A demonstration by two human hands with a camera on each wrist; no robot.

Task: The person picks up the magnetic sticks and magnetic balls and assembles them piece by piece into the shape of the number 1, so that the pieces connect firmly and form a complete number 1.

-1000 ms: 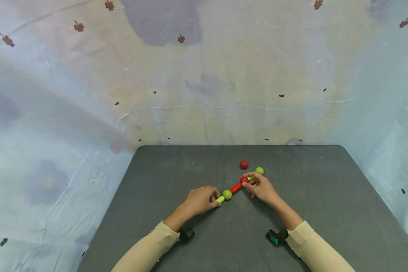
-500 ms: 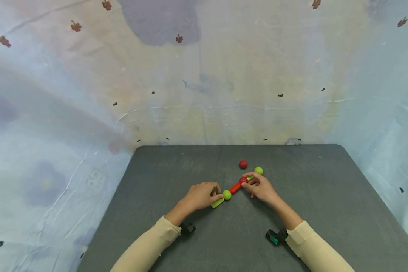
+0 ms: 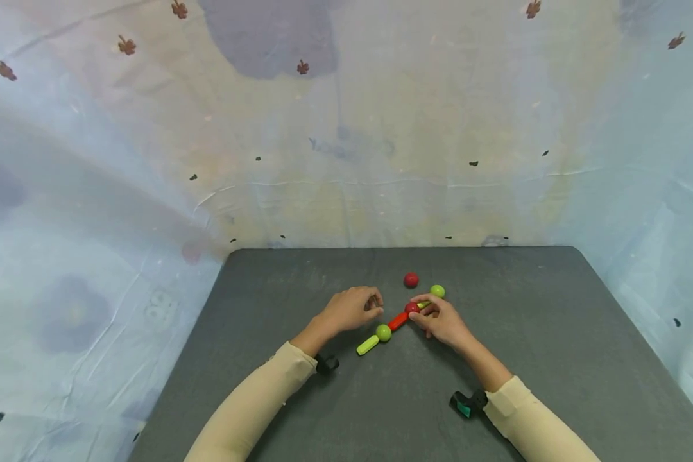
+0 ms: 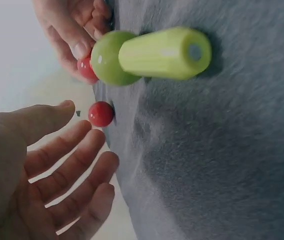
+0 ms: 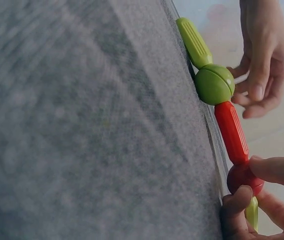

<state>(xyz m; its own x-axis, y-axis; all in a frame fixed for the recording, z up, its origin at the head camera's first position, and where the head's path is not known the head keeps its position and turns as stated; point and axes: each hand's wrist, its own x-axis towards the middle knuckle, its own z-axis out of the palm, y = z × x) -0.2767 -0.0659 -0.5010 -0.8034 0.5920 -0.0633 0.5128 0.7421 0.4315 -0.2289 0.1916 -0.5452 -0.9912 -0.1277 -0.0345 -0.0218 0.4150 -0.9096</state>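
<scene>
A row of toy balls and rods lies slantwise on the table. From its near end come a yellow-green rod [image 3: 367, 345] with a grey disc in its tip, a green ball [image 3: 384, 332], a red rod [image 3: 398, 321], a red ball [image 5: 244, 179], a second yellow-green rod [image 5: 252, 215] partly hidden by fingers, and another green ball [image 3: 437, 291]. My right hand [image 3: 443, 319] pinches the red ball between thumb and fingers. My left hand [image 3: 351, 308] hovers just left of the row, fingers loosely bent, holding nothing.
A loose red ball [image 3: 411, 280] sits apart on the dark grey table [image 3: 300, 276], behind the row. A patterned plastic sheet [image 3: 346, 160] hangs past the table's back and side edges. Each wrist wears a black camera mount [image 3: 468, 403].
The left hand has let go of the near yellow-green rod, passed by the green ball and moved back, away from the row. The right hand stays on the red ball.
</scene>
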